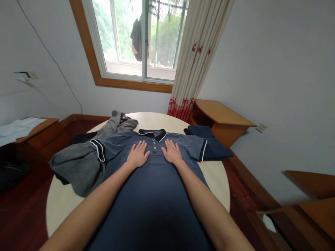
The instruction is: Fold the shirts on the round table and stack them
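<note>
A dark blue polo shirt (154, 195) lies face up, spread flat on a round pale table (217, 174), its black collar (153, 133) pointing away from me. My left hand (138, 154) rests palm down on the chest, left of the button placket, fingers stretched out. My right hand (171, 152) lies flat the same way just right of the placket. Neither hand holds anything.
A crumpled grey garment (83, 164) lies on the table's left side, partly under the shirt's sleeve. A folded dark blue garment (209, 139) sits at the right. Wooden low cabinets (222, 116) stand by the wall, with a window and curtain behind.
</note>
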Motion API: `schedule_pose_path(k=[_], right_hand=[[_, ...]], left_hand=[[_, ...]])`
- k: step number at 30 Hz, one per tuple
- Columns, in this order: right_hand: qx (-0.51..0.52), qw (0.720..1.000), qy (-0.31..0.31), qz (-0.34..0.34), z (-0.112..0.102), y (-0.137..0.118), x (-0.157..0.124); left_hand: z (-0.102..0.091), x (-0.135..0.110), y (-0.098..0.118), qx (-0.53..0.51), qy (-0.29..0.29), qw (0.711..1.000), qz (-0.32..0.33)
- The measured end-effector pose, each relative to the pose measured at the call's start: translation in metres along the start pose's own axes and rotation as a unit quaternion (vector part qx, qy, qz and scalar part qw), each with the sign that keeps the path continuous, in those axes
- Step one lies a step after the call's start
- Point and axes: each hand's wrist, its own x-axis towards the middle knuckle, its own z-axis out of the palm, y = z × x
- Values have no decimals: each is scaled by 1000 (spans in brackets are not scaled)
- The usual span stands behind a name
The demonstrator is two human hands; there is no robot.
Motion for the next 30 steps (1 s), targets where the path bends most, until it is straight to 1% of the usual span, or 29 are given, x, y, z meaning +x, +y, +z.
schedule_pose_path(k=[2, 4, 6, 8, 10, 11, 15, 17, 20, 23, 26, 28, 30], right_hand=[[-11, 999, 1, 30, -6, 20, -3], [-18, 998, 5, 52, -10, 32, -5], [-18, 998, 14, 61, -11, 34, -7], [-11, 998, 26, 52, -9, 29, -9], [3, 999, 29, 34, -7, 23, -12], [9, 999, 27, 27, -7, 22, -13], [27, 999, 18, 22, -9, 22, -14], [31, 999, 17, 22, -11, 25, -13], [38, 999, 18, 18, -11, 27, -11], [41, 999, 21, 14, -9, 29, -10], [43, 999, 22, 14, -8, 30, -8], [43, 999, 22, 14, -9, 31, -7], [42, 999, 22, 14, -10, 30, -7]], left_hand=[[-4, -8, -20, 9, -6, 1000, -19], [-7, -13, -33, 18, -8, 999, -40], [-9, -15, -36, 25, -9, 998, -57], [-12, -11, -32, 24, -14, 997, -69], [-17, -1, -25, 12, -11, 997, -73], [-21, 7, -23, 3, 0, 998, -70], [-40, 48, -20, -31, 62, 997, -38], [-46, 70, -22, -44, 63, 997, -23], [-50, 93, -26, -50, 39, 998, -22], [-48, 103, -29, -44, 18, 998, -41], [-45, 105, -31, -28, 7, 999, -41], [-42, 105, -31, -7, 15, 1000, -11], [-40, 108, -32, 13, 30, 999, 33]])
